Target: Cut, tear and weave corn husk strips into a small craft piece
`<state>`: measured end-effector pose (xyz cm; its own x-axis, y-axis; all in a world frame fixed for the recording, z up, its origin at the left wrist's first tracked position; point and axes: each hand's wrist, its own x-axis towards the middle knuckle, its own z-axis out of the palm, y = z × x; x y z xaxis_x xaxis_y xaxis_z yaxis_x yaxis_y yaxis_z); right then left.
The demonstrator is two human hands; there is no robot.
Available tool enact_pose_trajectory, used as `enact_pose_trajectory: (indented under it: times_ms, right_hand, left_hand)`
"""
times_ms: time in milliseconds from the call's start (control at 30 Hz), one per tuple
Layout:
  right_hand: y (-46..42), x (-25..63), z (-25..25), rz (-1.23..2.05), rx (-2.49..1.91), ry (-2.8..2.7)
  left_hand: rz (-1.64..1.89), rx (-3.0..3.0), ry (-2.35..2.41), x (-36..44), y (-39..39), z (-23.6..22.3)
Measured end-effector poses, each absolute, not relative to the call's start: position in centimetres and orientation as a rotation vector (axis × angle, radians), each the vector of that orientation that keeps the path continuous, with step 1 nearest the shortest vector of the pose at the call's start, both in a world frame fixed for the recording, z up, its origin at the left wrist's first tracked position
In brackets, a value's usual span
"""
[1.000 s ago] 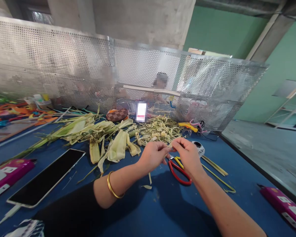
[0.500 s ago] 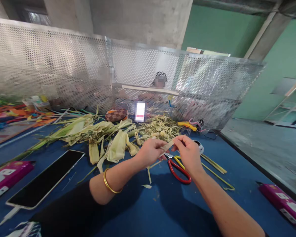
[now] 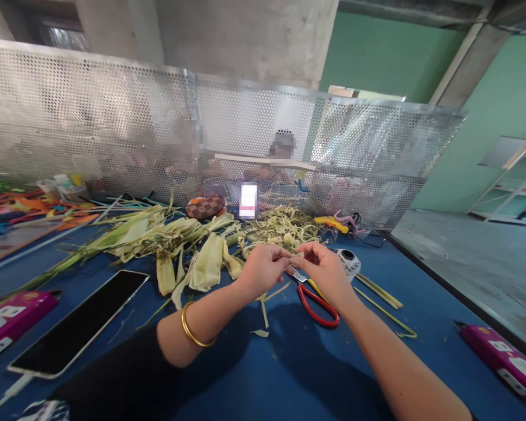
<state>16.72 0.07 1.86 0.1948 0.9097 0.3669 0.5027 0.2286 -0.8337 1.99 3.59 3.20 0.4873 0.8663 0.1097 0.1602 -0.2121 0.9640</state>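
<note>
My left hand [image 3: 263,270] and my right hand [image 3: 322,270] meet above the blue table [image 3: 289,374], both pinching a thin pale leaf strip [image 3: 296,256] between their fingertips. A loose end of the strip [image 3: 275,292] hangs below my left hand. Red-handled scissors [image 3: 316,303] lie on the table just under my right hand. A gold bangle [image 3: 191,328] sits on my left wrist.
Green and pale leaves [image 3: 158,237] and a heap of shredded strips [image 3: 283,228] lie behind my hands. A phone [image 3: 81,321] lies at the left, pink boxes [image 3: 502,361] at both sides. Yellow strips [image 3: 383,298] lie at the right. People sit behind a perforated metal screen [image 3: 245,140].
My hands have drawn closer together and a little farther away; the strip stretched between them half a second ago is now bunched at the fingertips.
</note>
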Motion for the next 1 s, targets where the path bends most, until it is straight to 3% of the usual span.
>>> enact_pose_trajectory:
  times_ms: [433,700,1000]
  right_hand:
    - [-0.2,17.2,2.2,0.322,-1.462,-1.547]
    - [0.1,16.9,1.7,0.439,-1.406,-1.438]
    - [0.0,16.8,1.8,1.077,-1.208,-1.036]
  left_hand:
    - [0.736,1.822,0.803,1.6,4.5,2.4]
    - [0.786,2.142,0.967,1.4,4.3,3.5]
    - [0.663,2.154,0.882,0.5,5.0,3.6]
